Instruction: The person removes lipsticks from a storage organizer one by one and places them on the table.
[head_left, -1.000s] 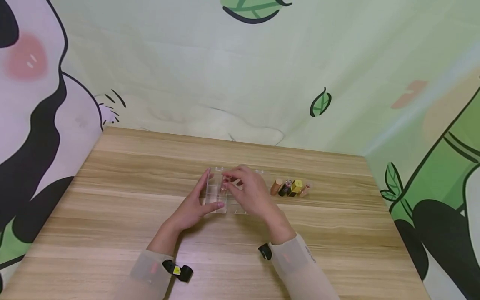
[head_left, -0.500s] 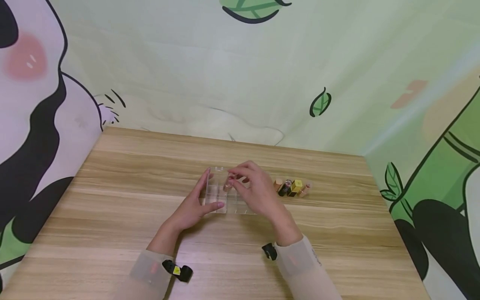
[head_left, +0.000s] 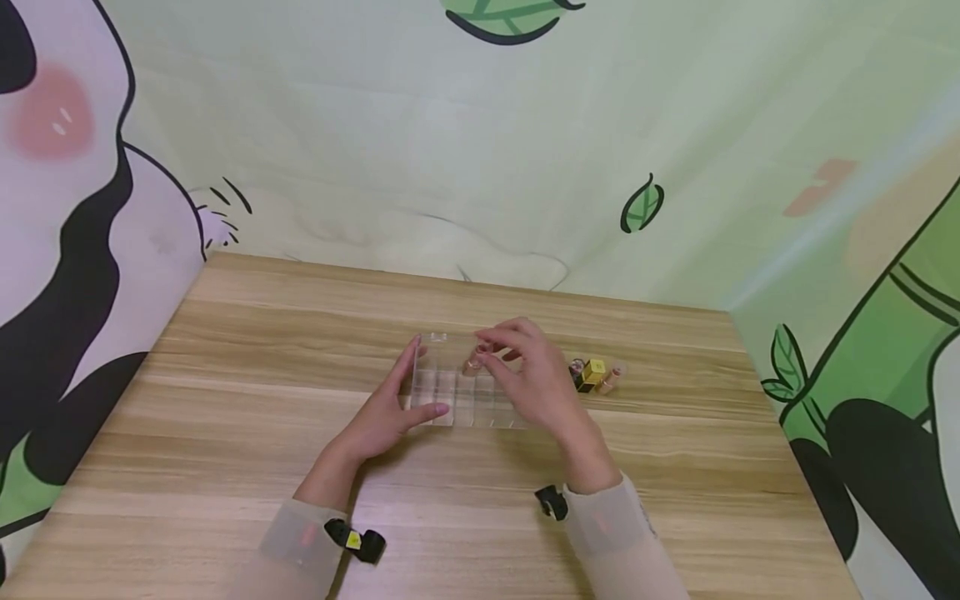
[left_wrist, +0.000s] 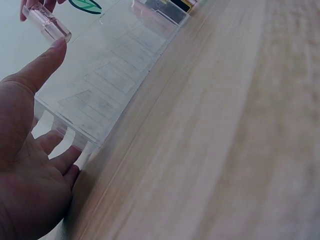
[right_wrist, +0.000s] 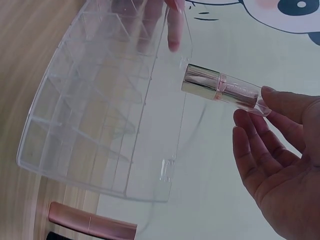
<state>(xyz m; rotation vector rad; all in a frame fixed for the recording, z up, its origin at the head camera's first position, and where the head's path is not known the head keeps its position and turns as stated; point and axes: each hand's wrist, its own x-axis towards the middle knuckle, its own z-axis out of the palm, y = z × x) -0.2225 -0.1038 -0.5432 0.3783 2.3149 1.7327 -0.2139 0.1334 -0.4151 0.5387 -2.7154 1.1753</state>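
Note:
A clear plastic lipstick organizer (head_left: 463, 408) with several compartments stands on the table. My left hand (head_left: 390, 410) grips its left end, thumb on the near side and fingers along the far side. Above the organizer, my right hand (head_left: 536, 379) pinches a lipstick (head_left: 472, 363) by its clear end, between thumb and fingers. In the right wrist view the lipstick (right_wrist: 222, 89) lies tilted, its shiny metallic end pointing toward the organizer (right_wrist: 95, 100). The compartments I see there hold nothing.
Beyond the organizer's right end more lipsticks stand in a row: a copper one (right_wrist: 92, 221), a yellow and black one (head_left: 592, 373) and a pinkish one (head_left: 611, 380). The wooden table (head_left: 300, 317) meets a printed cloth backdrop (head_left: 375, 167) behind.
My right hand has moved to the right over the organizer with the lipstick, now covering part of the lipstick row in the head view. The left hand has stayed in place.

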